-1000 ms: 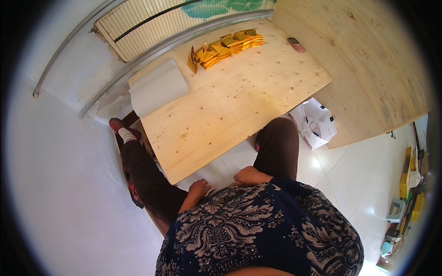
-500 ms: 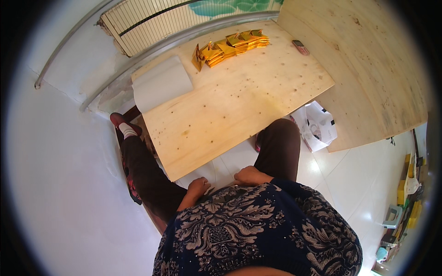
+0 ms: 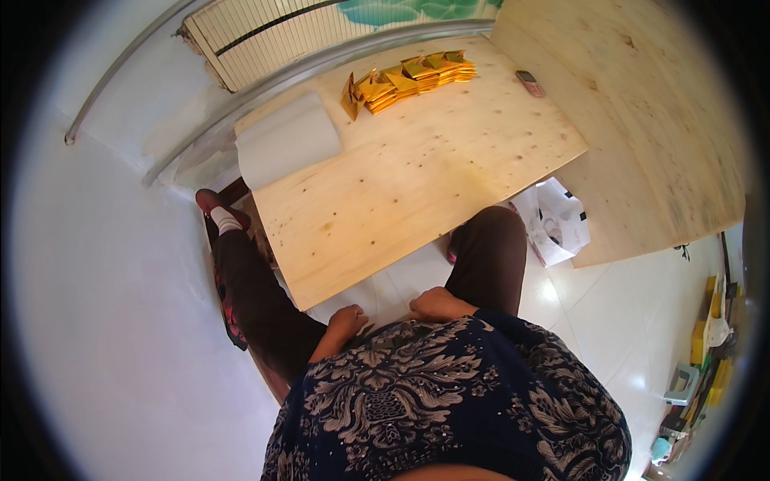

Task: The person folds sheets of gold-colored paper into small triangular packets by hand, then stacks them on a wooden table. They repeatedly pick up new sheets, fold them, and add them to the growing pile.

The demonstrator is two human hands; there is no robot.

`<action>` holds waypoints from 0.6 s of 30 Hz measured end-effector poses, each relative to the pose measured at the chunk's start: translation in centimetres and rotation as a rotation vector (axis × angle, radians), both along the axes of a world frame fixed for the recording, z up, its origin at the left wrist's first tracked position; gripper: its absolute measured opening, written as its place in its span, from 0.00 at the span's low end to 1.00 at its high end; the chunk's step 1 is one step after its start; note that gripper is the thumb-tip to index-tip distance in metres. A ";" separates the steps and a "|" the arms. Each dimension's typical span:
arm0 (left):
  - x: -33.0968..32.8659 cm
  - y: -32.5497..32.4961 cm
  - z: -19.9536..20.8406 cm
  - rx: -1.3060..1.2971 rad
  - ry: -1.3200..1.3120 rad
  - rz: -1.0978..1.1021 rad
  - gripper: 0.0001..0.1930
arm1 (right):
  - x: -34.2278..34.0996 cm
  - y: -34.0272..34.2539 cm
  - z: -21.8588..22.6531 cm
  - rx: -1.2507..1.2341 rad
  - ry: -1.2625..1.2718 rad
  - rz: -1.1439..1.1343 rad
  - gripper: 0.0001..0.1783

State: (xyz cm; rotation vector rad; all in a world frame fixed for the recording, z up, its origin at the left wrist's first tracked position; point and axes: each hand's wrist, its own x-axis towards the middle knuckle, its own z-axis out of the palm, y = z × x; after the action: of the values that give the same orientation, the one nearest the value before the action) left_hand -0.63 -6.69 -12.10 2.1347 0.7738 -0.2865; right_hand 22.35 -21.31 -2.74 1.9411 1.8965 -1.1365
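My left hand (image 3: 346, 323) rests in my lap, its fingers curled closed near the front of the patterned dark blue sweater (image 3: 393, 385). Across from it, my right hand (image 3: 439, 305) is also closed, close to the inside of my right thigh. Whatever either hand may hold is hidden by the fingers and the sweater. Beyond both hands stands the plywood table (image 3: 385, 204). Toward its far edge lies a row of overlapping shiny gold packets (image 3: 421, 78), apart from my hands.
A pale grey sheet (image 3: 289, 143) covers the table's far left corner. A small red phone (image 3: 530, 83) lies at the far right. Beside my right knee a white plastic bag (image 3: 561, 220) sits below the table. An upright plywood panel (image 3: 642, 136) borders the right side.
The view has shifted slightly, so the table and packets appear a little further right. Both hands stay closed in my lap.
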 end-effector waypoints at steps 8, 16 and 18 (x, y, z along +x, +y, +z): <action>-0.1 -0.1 -0.4 0.021 -0.033 0.007 0.17 | 0.0 0.0 0.4 0.004 0.002 0.005 0.23; -0.1 0.0 -0.3 0.019 -0.024 -0.021 0.18 | 0.1 -0.1 0.5 0.026 0.018 0.003 0.23; -0.2 0.0 -0.4 0.026 -0.023 -0.017 0.18 | 0.0 -0.1 0.5 0.036 0.020 0.005 0.23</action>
State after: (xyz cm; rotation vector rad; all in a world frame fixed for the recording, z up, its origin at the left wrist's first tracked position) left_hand -0.86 -6.73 -12.49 2.1663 0.7500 -0.2619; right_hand 22.35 -21.42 -2.23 1.9491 1.9438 -1.1324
